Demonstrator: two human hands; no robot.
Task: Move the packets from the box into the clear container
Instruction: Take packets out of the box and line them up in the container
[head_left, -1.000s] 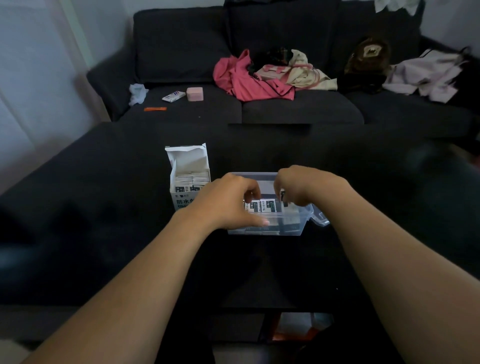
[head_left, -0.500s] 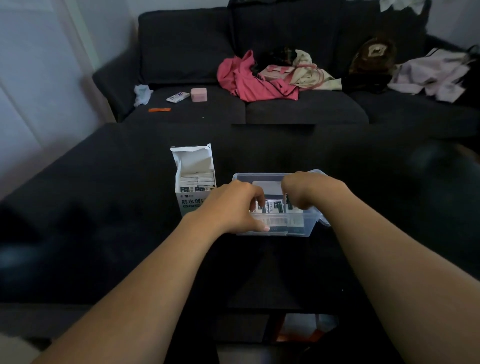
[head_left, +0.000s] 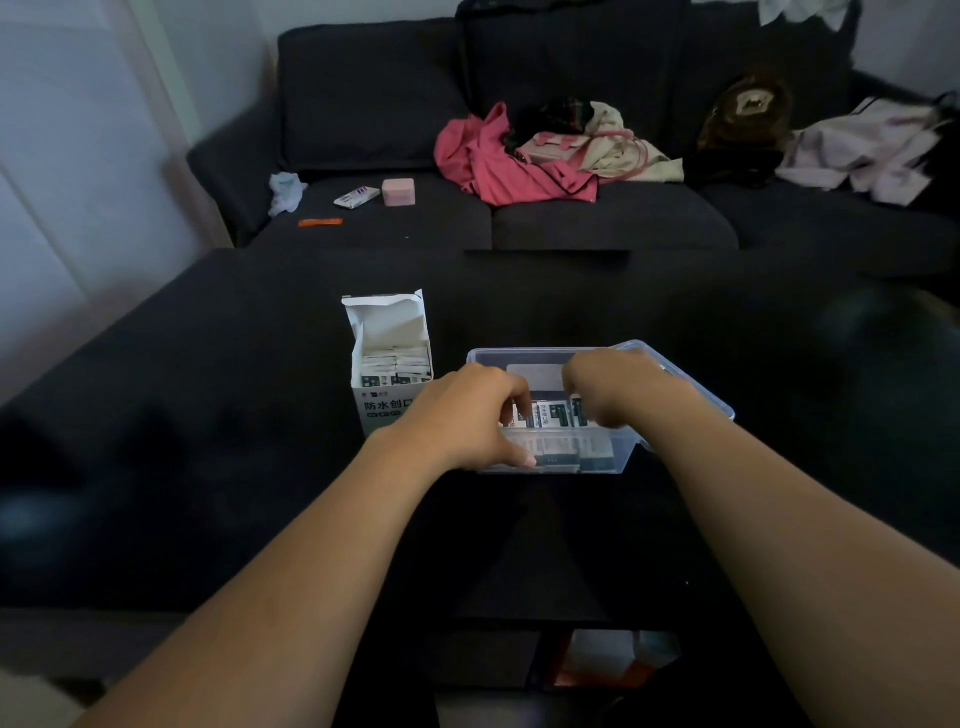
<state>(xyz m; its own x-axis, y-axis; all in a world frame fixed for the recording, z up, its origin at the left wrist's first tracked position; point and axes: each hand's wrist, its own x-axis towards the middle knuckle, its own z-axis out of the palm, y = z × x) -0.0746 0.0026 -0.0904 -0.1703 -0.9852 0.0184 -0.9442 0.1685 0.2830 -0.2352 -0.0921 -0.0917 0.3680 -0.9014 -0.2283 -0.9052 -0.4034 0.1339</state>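
Packets (head_left: 550, 415) upright in clear container (head_left: 691, 384), centre; more in box (head_left: 392, 358) at 9 o'clock. Left hand (head_left: 467, 415), right hand (head_left: 613, 389), fingers curled, still pinching row; little changed over last second. Judged: tidying batch, transfer unfinished.

The box (head_left: 390, 364) stands just left of the clear container (head_left: 691, 387), packets (head_left: 553, 415) inside it.

- We see the white cardboard box (head_left: 387, 387) upright, top flap open, more packets stacked inside.
- The clear container (head_left: 613, 457) sits just right of it, lidless.
- Black-and-white packets (head_left: 553, 415) stand in a row inside the container.
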